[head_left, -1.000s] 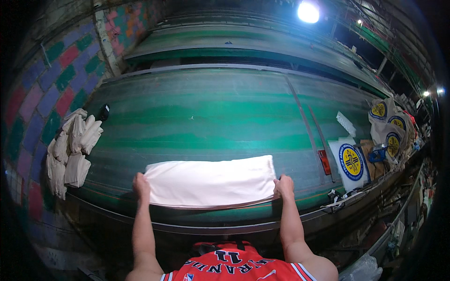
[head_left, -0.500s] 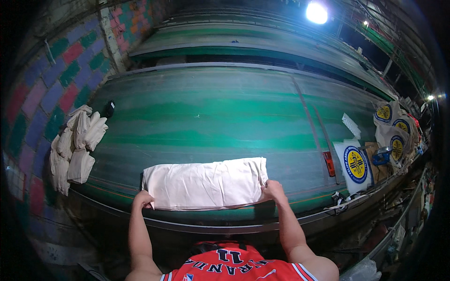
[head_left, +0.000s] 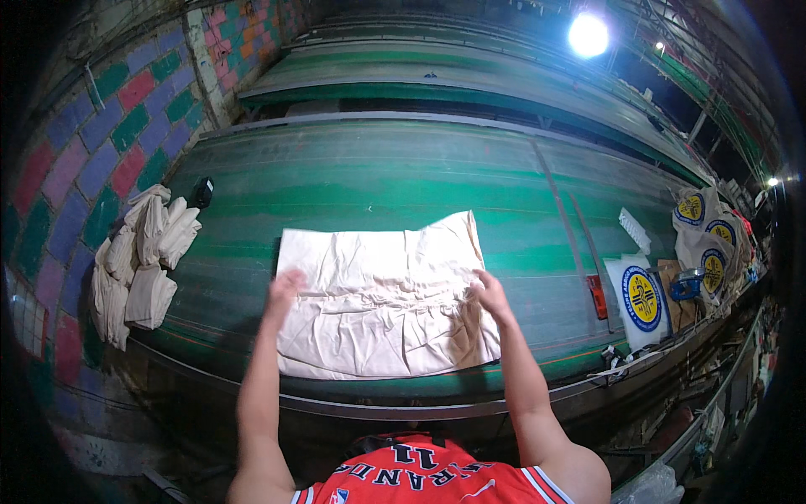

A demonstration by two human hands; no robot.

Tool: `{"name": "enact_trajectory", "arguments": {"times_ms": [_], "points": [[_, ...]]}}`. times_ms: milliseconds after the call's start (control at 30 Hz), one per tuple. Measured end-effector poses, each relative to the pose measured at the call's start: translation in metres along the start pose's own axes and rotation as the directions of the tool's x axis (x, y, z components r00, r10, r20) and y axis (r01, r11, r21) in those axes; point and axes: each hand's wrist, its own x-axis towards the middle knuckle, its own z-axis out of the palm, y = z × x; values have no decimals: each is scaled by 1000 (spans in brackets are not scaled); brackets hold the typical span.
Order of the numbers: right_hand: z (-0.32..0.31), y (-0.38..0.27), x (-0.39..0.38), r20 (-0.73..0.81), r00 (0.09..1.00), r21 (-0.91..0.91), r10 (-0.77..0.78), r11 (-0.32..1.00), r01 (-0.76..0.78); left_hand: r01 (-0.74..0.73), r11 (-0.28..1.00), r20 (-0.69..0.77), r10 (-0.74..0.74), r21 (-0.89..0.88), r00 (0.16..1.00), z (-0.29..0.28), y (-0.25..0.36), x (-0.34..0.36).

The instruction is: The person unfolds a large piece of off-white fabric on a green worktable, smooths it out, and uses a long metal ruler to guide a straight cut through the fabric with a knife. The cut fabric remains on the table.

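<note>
A cream cloth, wrinkled and unfolded, lies spread flat on the long green table. My left hand rests palm down on the cloth's left edge, fingers apart. Over on the cloth's right side, about halfway up, my right hand presses flat on the fabric. Neither hand grips anything.
A pile of folded cream cloths sits at the table's left end beside a small black object. White printed bags with round yellow and blue emblems lie at the right end. A painted brick wall runs on the left.
The cloth was a narrow folded strip held at both ends near the table's front edge; now it is opened out to about twice the depth, and both hands lie flat on it.
</note>
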Motion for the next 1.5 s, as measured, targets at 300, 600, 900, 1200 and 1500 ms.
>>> {"name": "enact_trajectory", "arguments": {"times_ms": [300,600,900,1200,1500], "points": [[35,12,-41,-123,964,-605,-234,788,114,-65,660,78,9,749,997,83,-65,-29],[-25,-31,-63,559,829,-311,-12,924,224,-161,763,581,-320,626,748,40,-13,-54],[-7,-21,-78,518,805,-368,290,925,-97,-95,556,122,-12,826,993,36,-16,-73],[30,51,-74,-232,963,-602,134,758,-250,100,773,127,-228,627,965,3,-57,-27],[-11,-4,-2,-622,727,-183,-290,957,225,-365,803,-498,583,470,642,20,30,40]]}}
